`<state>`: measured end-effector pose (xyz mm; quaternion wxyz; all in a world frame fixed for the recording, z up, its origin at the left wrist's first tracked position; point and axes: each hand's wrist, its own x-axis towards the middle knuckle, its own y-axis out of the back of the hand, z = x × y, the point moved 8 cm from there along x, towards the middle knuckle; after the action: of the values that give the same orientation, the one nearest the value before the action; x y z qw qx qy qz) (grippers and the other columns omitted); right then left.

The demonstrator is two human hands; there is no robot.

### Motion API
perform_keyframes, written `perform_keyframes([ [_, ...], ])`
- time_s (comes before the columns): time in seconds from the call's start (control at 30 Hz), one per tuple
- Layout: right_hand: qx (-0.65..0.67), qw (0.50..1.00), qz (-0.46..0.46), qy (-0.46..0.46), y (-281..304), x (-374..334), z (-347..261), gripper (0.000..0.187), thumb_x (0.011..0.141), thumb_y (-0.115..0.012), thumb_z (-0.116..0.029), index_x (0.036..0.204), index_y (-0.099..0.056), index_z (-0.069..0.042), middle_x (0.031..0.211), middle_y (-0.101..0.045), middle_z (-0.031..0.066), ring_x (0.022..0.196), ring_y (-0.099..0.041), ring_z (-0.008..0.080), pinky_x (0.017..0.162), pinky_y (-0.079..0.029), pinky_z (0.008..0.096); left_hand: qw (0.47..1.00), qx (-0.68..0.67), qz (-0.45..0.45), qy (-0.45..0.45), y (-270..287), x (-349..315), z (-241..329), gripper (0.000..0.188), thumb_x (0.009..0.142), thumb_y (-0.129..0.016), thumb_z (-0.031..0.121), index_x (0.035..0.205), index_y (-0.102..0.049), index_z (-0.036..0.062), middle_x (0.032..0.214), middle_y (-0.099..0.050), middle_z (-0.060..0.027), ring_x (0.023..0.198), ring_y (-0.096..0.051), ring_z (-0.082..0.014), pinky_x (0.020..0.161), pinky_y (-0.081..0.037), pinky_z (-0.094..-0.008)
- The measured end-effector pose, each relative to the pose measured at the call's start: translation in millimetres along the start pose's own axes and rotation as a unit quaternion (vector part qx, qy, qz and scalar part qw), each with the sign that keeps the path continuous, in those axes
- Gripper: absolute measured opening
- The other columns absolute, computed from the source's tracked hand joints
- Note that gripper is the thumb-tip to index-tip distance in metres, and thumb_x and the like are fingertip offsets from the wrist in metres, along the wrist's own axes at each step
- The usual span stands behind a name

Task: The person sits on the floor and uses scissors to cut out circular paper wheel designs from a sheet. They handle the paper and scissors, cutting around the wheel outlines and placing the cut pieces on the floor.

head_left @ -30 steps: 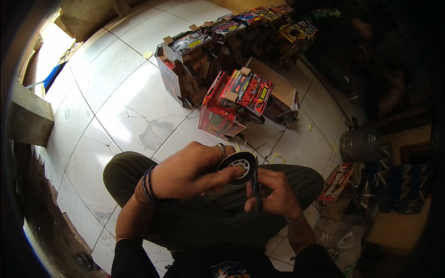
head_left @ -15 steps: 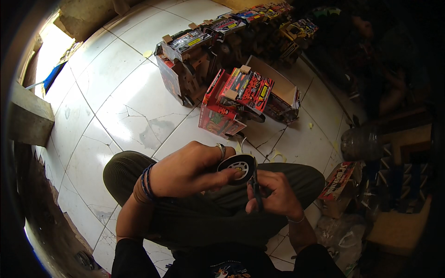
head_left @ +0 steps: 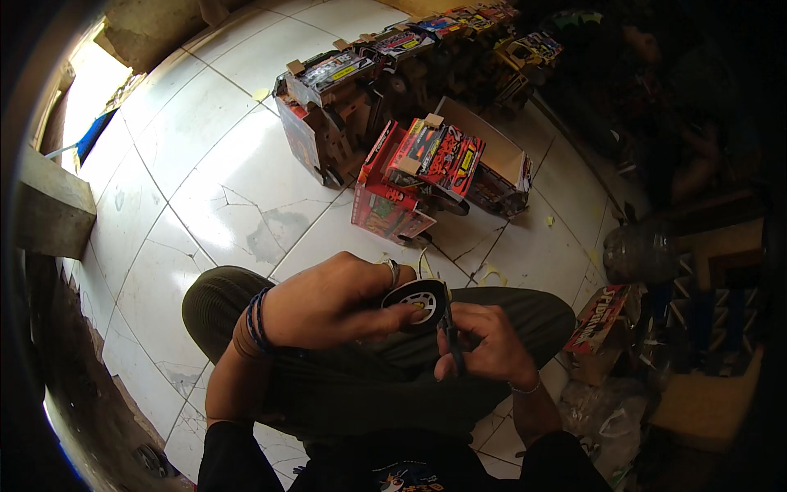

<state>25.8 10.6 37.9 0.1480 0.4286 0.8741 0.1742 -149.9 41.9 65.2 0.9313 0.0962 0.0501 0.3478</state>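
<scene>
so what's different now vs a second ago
The black wheel disc in the left hand has tipped slightly, its far edge lower in view; the pale strip beyond it has shifted left. Nothing was grasped or released: the right hand keeps the scissors at the disc's edge. The red toy truck stayed put.

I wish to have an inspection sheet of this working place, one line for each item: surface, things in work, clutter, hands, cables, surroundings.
Surface: white tile floor, cracked in places.
Things in work: a black disc with a pale wheel pattern; dark scissors, blades at its right edge.
Clutter: pale scraps on the floor; a red printed box and clear plastic at right.
Hands: left hand grips the disc; right hand holds the scissors.
Cables: nothing seen.
Surroundings: a red toy truck ahead, more toy trucks behind it; right side too dark for detail.
</scene>
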Motion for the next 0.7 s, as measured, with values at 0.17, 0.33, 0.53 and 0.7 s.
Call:
perform_keyframes([
  [0.17, -0.017, 1.0, -0.02, -0.014, -1.9, -0.9, 3.1, 0.046, 0.063, -0.099, -0.034, 0.078, -0.067, -0.006, 0.077, -0.061, 0.0024, 0.066, -0.057, 0.015, 0.057, -0.041, 0.0318, 1.0, 0.004, -0.008, 0.008, -0.8, -1.2, -2.2, 0.028, 0.103, -0.068, 0.019, 0.119, -0.067, -0.0037, 0.072, -0.07, -0.0085, 0.065, -0.073, -0.0154, 0.058, -0.054, -0.0286],
  [0.33, -0.025, 0.999, -0.025, -0.001, -2.6, -0.6, 3.7, 0.045, 0.063, -0.099, -0.033, 0.078, -0.067, -0.006, 0.077, -0.061, 0.002, 0.066, -0.058, 0.0151, 0.058, -0.042, 0.0314, 0.999, 0.009, -0.03, 0.011, -1.3, -0.5, -0.8, 0.027, 0.104, -0.067, 0.018, 0.118, -0.067, -0.0044, 0.071, -0.07, -0.0074, 0.065, -0.073, -0.0162, 0.059, -0.055, -0.0283],
  [0.53, -0.024, 0.999, -0.029, 0.008, -3.7, -0.5, 2.5, 0.045, 0.065, -0.099, -0.031, 0.078, -0.065, -0.004, 0.076, -0.061, 0.0026, 0.064, -0.058, 0.0144, 0.057, -0.044, 0.0315, 1.0, -0.003, -0.019, 0.023, 1.9, -3.0, 0.7, 0.026, 0.102, -0.07, 0.022, 0.105, -0.068, -0.0044, 0.067, -0.068, -0.0062, 0.064, -0.072, -0.0138, 0.058, -0.053, -0.0268],
  [0.7, 0.014, 0.998, 0.038, 0.058, 1.8, 2.8, 0.6, 0.042, 0.069, -0.097, -0.025, 0.08, -0.063, -0.004, 0.073, -0.059, 0.0038, 0.061, -0.053, 0.0132, 0.055, -0.043, 0.0335, 0.988, -0.114, 0.068, 0.081, 11.0, -0.8, -15.4, 0.03, 0.101, -0.073, 0.029, 0.096, -0.068, 0.0, 0.065, -0.063, 0.0017, 0.058, -0.062, -0.0079, 0.057, -0.05, -0.0217],
])
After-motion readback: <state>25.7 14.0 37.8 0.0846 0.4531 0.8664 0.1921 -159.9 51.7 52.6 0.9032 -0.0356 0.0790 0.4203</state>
